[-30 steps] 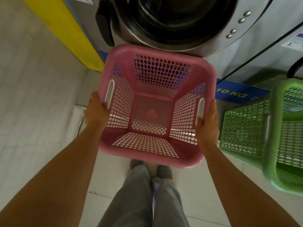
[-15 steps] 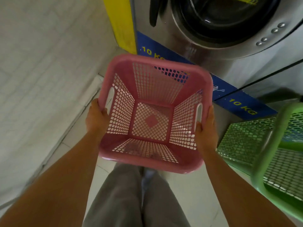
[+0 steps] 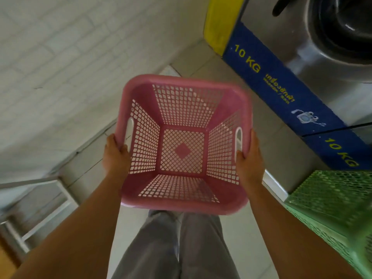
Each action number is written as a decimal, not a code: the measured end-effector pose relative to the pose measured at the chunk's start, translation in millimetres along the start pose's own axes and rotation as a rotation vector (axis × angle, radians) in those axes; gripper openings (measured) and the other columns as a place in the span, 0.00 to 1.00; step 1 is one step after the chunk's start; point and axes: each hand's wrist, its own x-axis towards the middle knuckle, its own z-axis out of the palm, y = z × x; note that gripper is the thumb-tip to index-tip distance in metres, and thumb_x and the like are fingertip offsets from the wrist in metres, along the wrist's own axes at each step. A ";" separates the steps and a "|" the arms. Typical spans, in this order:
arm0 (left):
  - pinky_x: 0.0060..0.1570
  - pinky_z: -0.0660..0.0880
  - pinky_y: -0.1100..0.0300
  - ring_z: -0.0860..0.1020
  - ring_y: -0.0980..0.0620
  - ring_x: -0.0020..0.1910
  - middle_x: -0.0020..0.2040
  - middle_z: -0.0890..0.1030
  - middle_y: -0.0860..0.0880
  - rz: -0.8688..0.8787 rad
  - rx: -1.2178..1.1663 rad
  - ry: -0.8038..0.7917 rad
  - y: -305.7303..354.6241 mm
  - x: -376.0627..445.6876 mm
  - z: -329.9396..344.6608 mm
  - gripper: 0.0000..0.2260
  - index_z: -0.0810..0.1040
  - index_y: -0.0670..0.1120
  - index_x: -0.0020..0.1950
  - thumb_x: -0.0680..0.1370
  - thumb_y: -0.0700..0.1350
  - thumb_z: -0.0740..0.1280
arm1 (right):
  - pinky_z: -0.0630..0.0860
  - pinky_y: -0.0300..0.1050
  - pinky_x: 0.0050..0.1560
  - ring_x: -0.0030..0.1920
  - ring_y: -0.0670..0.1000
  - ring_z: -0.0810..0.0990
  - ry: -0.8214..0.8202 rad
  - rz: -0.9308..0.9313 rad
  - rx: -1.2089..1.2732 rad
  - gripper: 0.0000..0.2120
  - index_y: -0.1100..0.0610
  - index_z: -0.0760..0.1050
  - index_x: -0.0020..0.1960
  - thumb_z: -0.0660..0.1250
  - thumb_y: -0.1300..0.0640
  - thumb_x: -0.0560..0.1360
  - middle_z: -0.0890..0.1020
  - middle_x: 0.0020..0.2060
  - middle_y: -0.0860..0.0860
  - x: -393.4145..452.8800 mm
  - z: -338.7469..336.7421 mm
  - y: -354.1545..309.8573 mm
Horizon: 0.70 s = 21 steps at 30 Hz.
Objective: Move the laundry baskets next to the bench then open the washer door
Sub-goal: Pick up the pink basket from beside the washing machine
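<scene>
light: soft, even, no hard shadows | blur: my view smeared at edges | distortion: wide-angle bending | glare: faint on washer [image 3: 314, 57]

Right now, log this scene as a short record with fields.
held item: pink basket, empty, carried above the floor
left hand: gripping the basket's left rim beside the handle slot
right hand: gripping the right rim, fingers at the slot
green basket: at lower right, in front of the washers
washer door: shut
metal frame: lower left, partly in view
</scene>
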 end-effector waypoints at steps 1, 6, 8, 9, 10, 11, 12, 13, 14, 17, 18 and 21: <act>0.43 0.69 0.51 0.76 0.41 0.46 0.56 0.78 0.40 -0.031 -0.009 0.007 -16.1 0.9 -4.6 0.15 0.67 0.44 0.65 0.78 0.40 0.61 | 0.76 0.53 0.56 0.61 0.57 0.78 -0.014 -0.001 -0.006 0.33 0.48 0.50 0.78 0.62 0.59 0.78 0.68 0.73 0.51 -6.1 12.9 -5.3; 0.42 0.70 0.51 0.76 0.42 0.46 0.54 0.78 0.40 -0.140 -0.047 0.030 -96.5 12.2 -23.4 0.14 0.68 0.44 0.63 0.77 0.41 0.62 | 0.74 0.52 0.60 0.64 0.57 0.76 -0.086 -0.021 -0.023 0.32 0.50 0.51 0.78 0.62 0.59 0.78 0.68 0.73 0.51 -32.9 76.4 -28.4; 0.42 0.69 0.52 0.76 0.42 0.45 0.53 0.78 0.42 -0.175 -0.036 0.046 -126.3 18.2 -28.6 0.15 0.69 0.46 0.63 0.76 0.41 0.63 | 0.73 0.50 0.62 0.66 0.56 0.74 -0.107 -0.033 -0.025 0.32 0.50 0.52 0.78 0.62 0.59 0.78 0.66 0.74 0.50 -42.7 101.0 -35.4; 0.42 0.69 0.52 0.76 0.43 0.44 0.52 0.78 0.42 -0.191 -0.031 0.053 -139.8 21.6 -30.7 0.15 0.69 0.46 0.62 0.76 0.42 0.63 | 0.73 0.49 0.61 0.66 0.55 0.74 -0.113 -0.050 -0.021 0.32 0.51 0.52 0.78 0.62 0.59 0.78 0.66 0.74 0.50 -47.3 113.4 -38.2; 0.42 0.70 0.52 0.76 0.44 0.44 0.52 0.79 0.43 -0.206 -0.023 0.057 -151.5 24.9 -32.1 0.15 0.70 0.47 0.62 0.76 0.42 0.63 | 0.72 0.46 0.60 0.66 0.55 0.75 -0.116 -0.071 -0.018 0.31 0.51 0.52 0.78 0.62 0.59 0.78 0.67 0.73 0.50 -51.4 125.4 -39.7; 0.42 0.71 0.52 0.76 0.44 0.44 0.51 0.79 0.44 -0.224 -0.010 0.062 -162.2 27.7 -32.8 0.15 0.70 0.47 0.62 0.76 0.43 0.63 | 0.71 0.43 0.59 0.66 0.54 0.75 -0.120 -0.090 -0.016 0.31 0.51 0.53 0.78 0.62 0.58 0.79 0.67 0.73 0.50 -55.5 136.1 -41.3; 0.43 0.72 0.52 0.76 0.43 0.44 0.51 0.79 0.44 -0.247 0.005 0.067 -171.9 30.7 -32.9 0.15 0.70 0.47 0.63 0.76 0.43 0.64 | 0.69 0.40 0.57 0.66 0.53 0.75 -0.124 -0.101 -0.015 0.31 0.51 0.53 0.78 0.62 0.59 0.79 0.67 0.73 0.49 -58.6 147.1 -42.4; 0.44 0.73 0.51 0.76 0.43 0.44 0.50 0.80 0.44 -0.267 0.019 0.072 -180.9 33.8 -32.4 0.16 0.71 0.48 0.63 0.76 0.43 0.64 | 0.67 0.37 0.56 0.66 0.53 0.74 -0.130 -0.109 -0.016 0.31 0.52 0.53 0.78 0.61 0.59 0.79 0.67 0.73 0.49 -61.2 157.2 -43.4; 0.44 0.73 0.51 0.77 0.42 0.45 0.51 0.80 0.44 -0.283 0.024 0.076 -188.4 36.5 -31.5 0.16 0.71 0.48 0.63 0.75 0.43 0.64 | 0.65 0.36 0.55 0.65 0.52 0.74 -0.138 -0.113 -0.017 0.30 0.52 0.53 0.78 0.61 0.59 0.79 0.67 0.73 0.50 -63.0 166.6 -44.0; 0.43 0.71 0.52 0.76 0.44 0.43 0.51 0.81 0.43 -0.315 0.017 0.092 -208.4 44.4 -25.9 0.16 0.71 0.48 0.63 0.75 0.42 0.64 | 0.67 0.35 0.52 0.63 0.52 0.76 -0.150 -0.152 -0.031 0.30 0.52 0.52 0.78 0.61 0.57 0.79 0.67 0.73 0.50 -66.7 190.1 -42.9; 0.43 0.71 0.53 0.75 0.44 0.43 0.51 0.81 0.43 -0.324 0.016 0.091 -213.1 45.9 -24.0 0.16 0.71 0.48 0.63 0.75 0.42 0.64 | 0.68 0.36 0.52 0.63 0.53 0.77 -0.153 -0.159 -0.037 0.30 0.52 0.52 0.78 0.61 0.57 0.79 0.68 0.73 0.50 -67.0 196.9 -41.1; 0.41 0.71 0.53 0.74 0.45 0.42 0.51 0.81 0.42 -0.348 0.021 0.077 -224.9 46.7 -18.2 0.16 0.71 0.47 0.63 0.75 0.40 0.63 | 0.69 0.38 0.51 0.63 0.55 0.77 -0.150 -0.174 -0.080 0.31 0.52 0.51 0.78 0.61 0.58 0.79 0.66 0.73 0.52 -67.7 210.5 -37.2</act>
